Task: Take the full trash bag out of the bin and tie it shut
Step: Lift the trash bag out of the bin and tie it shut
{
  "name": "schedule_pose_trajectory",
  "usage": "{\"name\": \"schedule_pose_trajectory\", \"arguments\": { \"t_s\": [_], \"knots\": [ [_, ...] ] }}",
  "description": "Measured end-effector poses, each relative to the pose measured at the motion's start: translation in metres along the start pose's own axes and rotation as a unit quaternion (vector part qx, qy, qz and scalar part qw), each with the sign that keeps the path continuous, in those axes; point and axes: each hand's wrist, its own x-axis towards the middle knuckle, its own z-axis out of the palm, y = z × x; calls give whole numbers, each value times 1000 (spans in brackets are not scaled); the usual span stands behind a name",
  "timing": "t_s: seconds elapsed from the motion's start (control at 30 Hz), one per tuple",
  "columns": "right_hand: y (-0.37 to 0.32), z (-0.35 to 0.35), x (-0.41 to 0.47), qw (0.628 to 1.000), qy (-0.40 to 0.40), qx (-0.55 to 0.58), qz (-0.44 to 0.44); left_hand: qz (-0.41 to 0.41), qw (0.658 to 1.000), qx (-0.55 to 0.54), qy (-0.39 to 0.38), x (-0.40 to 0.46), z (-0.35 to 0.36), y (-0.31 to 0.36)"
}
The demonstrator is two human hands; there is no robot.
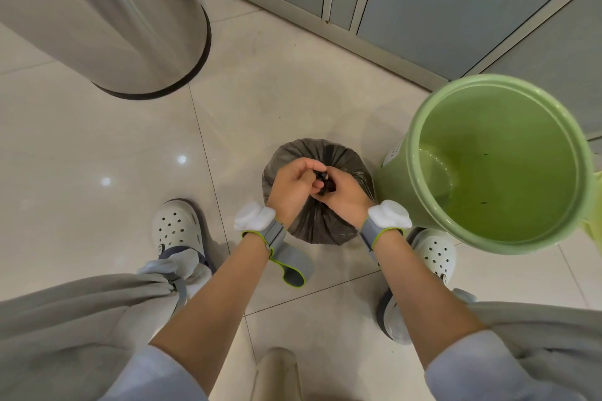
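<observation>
While the steel bin [107, 19] is standing idle at far left, the person is crouching with feet apart, keeping the trash bag [317, 205] on the floor [97, 146] between them so its weight is resting there. Left hand [291, 187] is pinching the gathered neck, its fingers [309, 169] curled shut on the plastic; right hand [345, 195] is likewise clenched on it, probably cinching a knot. Green bin [495, 163], just beside on the right, is sitting empty, bag already out.
</observation>
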Motion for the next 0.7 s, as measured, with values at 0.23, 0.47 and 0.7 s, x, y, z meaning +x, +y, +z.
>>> {"name": "schedule_pose_trajectory", "arguments": {
  "t_s": [0.23, 0.47, 0.7],
  "knots": [
    [2, 2, 0, 999, 23, -2, 35, 119, 979, 163, -28, -2, -4, -6],
    [-2, 2, 0, 995, 37, 66, 61, 133, 943, 304, -3, 0, -3, -34],
    [-2, 4, -1, 990, 72, 102, 71, 105, 959, 262, 23, 0, 7, -41]
  ]
}}
